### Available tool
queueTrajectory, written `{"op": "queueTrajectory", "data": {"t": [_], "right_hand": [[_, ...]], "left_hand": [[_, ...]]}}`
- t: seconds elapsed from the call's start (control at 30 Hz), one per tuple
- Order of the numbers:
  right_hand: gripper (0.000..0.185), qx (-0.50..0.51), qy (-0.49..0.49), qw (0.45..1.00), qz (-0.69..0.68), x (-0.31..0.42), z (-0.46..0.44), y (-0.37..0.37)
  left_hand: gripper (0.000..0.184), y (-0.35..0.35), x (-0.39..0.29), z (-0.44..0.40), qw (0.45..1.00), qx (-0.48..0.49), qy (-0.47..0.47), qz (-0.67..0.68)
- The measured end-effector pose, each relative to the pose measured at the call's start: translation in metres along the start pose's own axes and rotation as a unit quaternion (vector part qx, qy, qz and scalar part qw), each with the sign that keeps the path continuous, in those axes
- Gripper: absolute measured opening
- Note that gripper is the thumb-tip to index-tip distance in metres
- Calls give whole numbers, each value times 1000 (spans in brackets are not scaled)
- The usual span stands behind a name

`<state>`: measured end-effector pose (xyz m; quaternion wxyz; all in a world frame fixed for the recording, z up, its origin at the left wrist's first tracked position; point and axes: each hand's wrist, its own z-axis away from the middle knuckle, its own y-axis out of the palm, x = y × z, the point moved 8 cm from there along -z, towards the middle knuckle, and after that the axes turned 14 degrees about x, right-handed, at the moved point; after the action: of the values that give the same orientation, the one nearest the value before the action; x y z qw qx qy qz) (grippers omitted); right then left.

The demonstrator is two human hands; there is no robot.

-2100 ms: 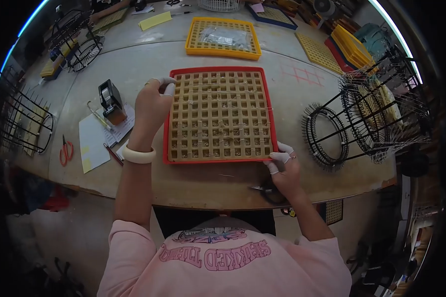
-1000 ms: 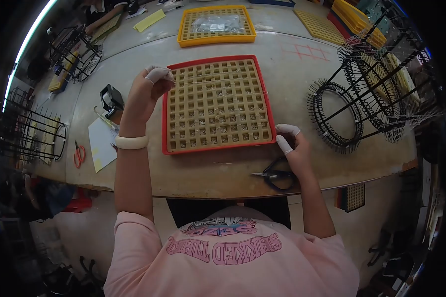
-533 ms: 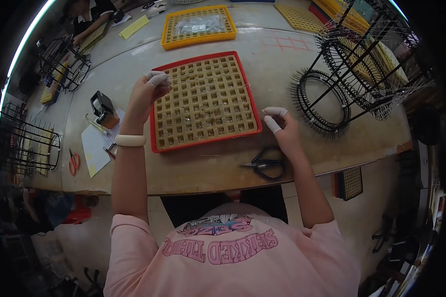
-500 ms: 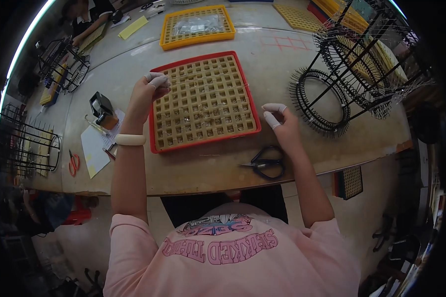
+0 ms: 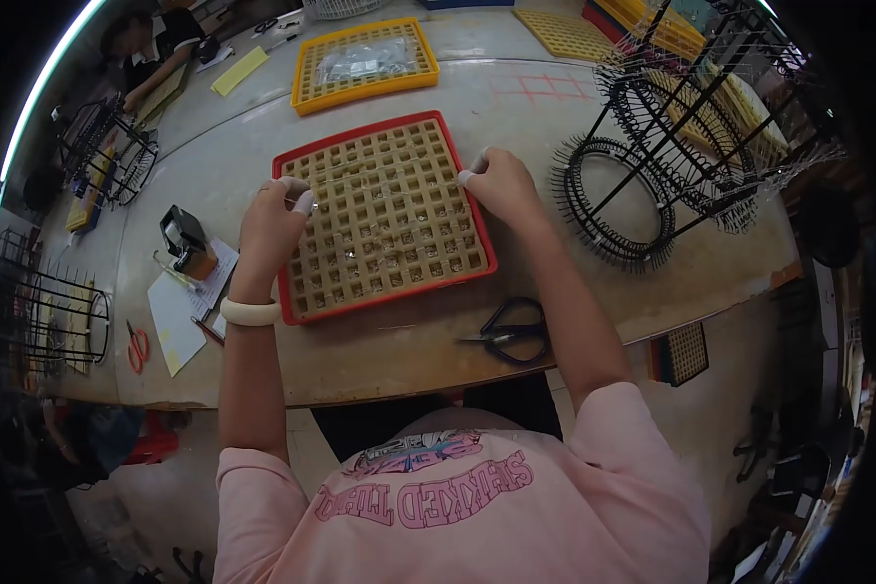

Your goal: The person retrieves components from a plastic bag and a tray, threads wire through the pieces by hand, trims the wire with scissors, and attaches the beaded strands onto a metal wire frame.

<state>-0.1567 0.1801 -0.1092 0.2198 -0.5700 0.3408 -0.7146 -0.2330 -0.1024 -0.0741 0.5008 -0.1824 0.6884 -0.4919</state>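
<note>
In front of me lies a red tray with a beige gridded insert; small shiny pieces sit in many of its square pockets. My left hand, with white finger covers and a pale bangle at the wrist, is over the tray's left edge. Its thumb and forefinger are pinched by a tiny glint. Beside the tray's upper right edge, my right hand also has its covered fingertips together. What either pinch holds is too fine to make out. Black-handled scissors lie near the table's front edge.
Black wire racks with many prongs stand at right. Behind is a yellow tray holding plastic bags. A tape dispenser, papers and red-handled scissors lie at left. Another person sits at the far left.
My right hand has moved up and left to the tray's right edge, its fingers coming together. My left hand has come down along the left edge. The whole view has shifted slightly.
</note>
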Motion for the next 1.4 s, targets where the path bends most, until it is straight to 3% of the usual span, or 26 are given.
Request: {"op": "queueTrajectory", "data": {"t": [0.13, 0.2, 0.23, 0.3, 0.57, 0.83, 0.9, 1.0, 1.07, 1.2, 1.4], "right_hand": [[19, -35, -47, 996, -60, 8, 2, -6], [15, 50, -132, 915, -377, 10, -5, 5], [15, 50, -131, 916, -375, 15, -1, 1], [9, 121, -128, 859, -481, 27, 9, 6], [8, 116, -213, 817, -524, 45, 31, -13], [7, 120, -262, 739, -609, 55, 49, -33], [7, 165, -274, 687, -653, 62, 53, -30], [9, 239, -305, 667, -636, 75, 66, -24], [8, 250, -308, 675, -622, 88, 79, -23], [6, 274, -329, 712, -557, 120, 109, -25], [7, 296, -364, 691, -550, 166, 157, -36]], "left_hand": [[21, 6, -27, -1, 996, 16, 32, 83], [22, 20, -45, -6, 975, 62, 45, 208], [22, 25, -55, -8, 975, 61, 45, 210], [23, 38, -86, -10, 942, 94, 128, 296], [25, 62, -127, -20, 919, 163, 163, 320], [17, 19, -127, 2, 908, 82, 187, 365], [16, 14, -132, 13, 905, 91, 184, 373], [13, 18, -134, 35, 882, 132, 183, 415], [11, 27, -133, 56, 842, 190, 143, 485], [15, 18, -137, 92, 793, 217, 168, 544], [15, -25, -148, 131, 794, 149, 260, 529]]}}
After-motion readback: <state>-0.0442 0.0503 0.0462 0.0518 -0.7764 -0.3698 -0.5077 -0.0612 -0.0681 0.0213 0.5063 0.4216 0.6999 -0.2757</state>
